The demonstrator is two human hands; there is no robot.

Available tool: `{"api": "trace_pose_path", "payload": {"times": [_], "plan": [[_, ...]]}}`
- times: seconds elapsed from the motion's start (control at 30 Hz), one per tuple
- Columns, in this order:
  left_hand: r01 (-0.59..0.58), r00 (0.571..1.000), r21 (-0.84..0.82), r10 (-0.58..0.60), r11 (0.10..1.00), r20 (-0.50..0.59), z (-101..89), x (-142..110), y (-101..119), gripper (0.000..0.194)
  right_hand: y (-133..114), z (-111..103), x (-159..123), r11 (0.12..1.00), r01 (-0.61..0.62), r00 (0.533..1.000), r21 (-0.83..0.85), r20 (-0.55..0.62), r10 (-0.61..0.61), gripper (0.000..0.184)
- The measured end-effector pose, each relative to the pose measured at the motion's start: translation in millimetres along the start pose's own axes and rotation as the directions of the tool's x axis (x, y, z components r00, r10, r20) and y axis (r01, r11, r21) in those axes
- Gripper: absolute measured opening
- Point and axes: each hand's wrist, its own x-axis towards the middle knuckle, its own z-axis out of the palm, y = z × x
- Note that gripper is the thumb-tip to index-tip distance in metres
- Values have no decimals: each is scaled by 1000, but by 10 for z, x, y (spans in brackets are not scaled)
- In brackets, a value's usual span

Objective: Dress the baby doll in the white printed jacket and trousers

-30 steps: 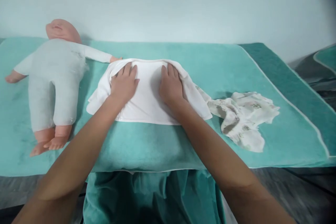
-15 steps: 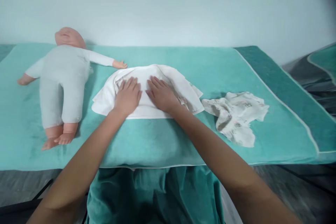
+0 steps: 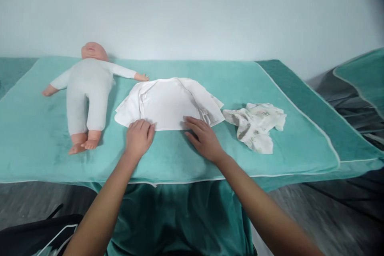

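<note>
A white baby shirt point(image 3: 169, 102) lies spread out on the green cover, its front panels folded outward to both sides. My left hand point(image 3: 139, 138) rests at its near left edge, palm down, with the fingers lying flat on the hem. At the near right edge is my right hand point(image 3: 203, 136), fingers stretched out and touching the cloth. Neither hand grips anything. To the right of the shirt lies a crumpled white printed baby garment point(image 3: 258, 126). A baby doll point(image 3: 88, 88) with a white cloth body lies on its back to the left, one hand near the shirt.
The table's green velvet cover point(image 3: 180, 160) has pale piping and hangs down at the front. Behind it rises a plain white wall point(image 3: 186, 12). A dark bag-like object point(image 3: 36, 232) is at the lower left, and another green-covered surface point(image 3: 363, 76) stands at the right.
Both hands have slid from the middle of the shirt toward its near edge. The shirt lies flatter and its inside shows more. The whole view has shifted slightly.
</note>
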Motion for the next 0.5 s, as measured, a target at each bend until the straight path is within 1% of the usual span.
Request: {"api": "trace_pose_path", "payload": {"times": [0.03, 0.07, 0.1, 0.13, 0.17, 0.2, 0.23, 0.27, 0.3, 0.37, 0.43, 0.5], "plan": [[9, 1000, -16, -10, 1000, -12, 0, 0, -11, 35, 70, -43, 15, 998, -48, 996, 41, -72, 51, 39], [26, 999, -47, -27, 999, -33, -5, 4, -37, 33, 168, -96, 57, 991, -114, 979, 69, -159, 124, 38], [50, 996, -91, -56, 995, -65, -13, 17, -80, 30, 290, -154, 121, 977, -198, 943, 83, -256, 213, 38], [76, 990, -136, -91, 988, -105, -25, 40, -142, 26, 429, -215, 203, 954, -289, 895, 81, -331, 299, 39], [102, 981, -171, -128, 980, -149, -37, 74, -223, 23, 574, -271, 292, 916, -393, 830, 78, -399, 390, 42], [133, 967, -188, -169, 973, -189, -47, 119, -318, 21, 715, -320, 381, 870, -489, 774, 62, -430, 465, 43], [169, 954, -186, -208, 968, -218, -53, 171, -422, 22, 841, -358, 462, 829, -558, 754, 23, -404, 518, 43], [209, 941, -169, -246, 963, -232, -53, 225, -527, 25, 944, -383, 529, 802, -597, 752, -24, -365, 549, 41], [257, 931, -153, -287, 954, -227, -46, 277, -625, 28, 1021, -398, 579, 788, -612, 764, -72, -312, 565, 39], [340, 915, -137, -361, 930, -178, -15, 356, -766, 31, 1111, -410, 634, 786, -604, 791, -131, -218, 572, 39], [384, 909, -134, -400, 914, -120, 28, 390, -817, 29, 1171, -428, 658, 784, -607, 792, -130, -183, 582, 38], [401, 905, -122, -414, 908, -100, 64, 391, -798, 29, 1266, -474, 690, 778, -621, 778, -91, -197, 597, 33]]}}
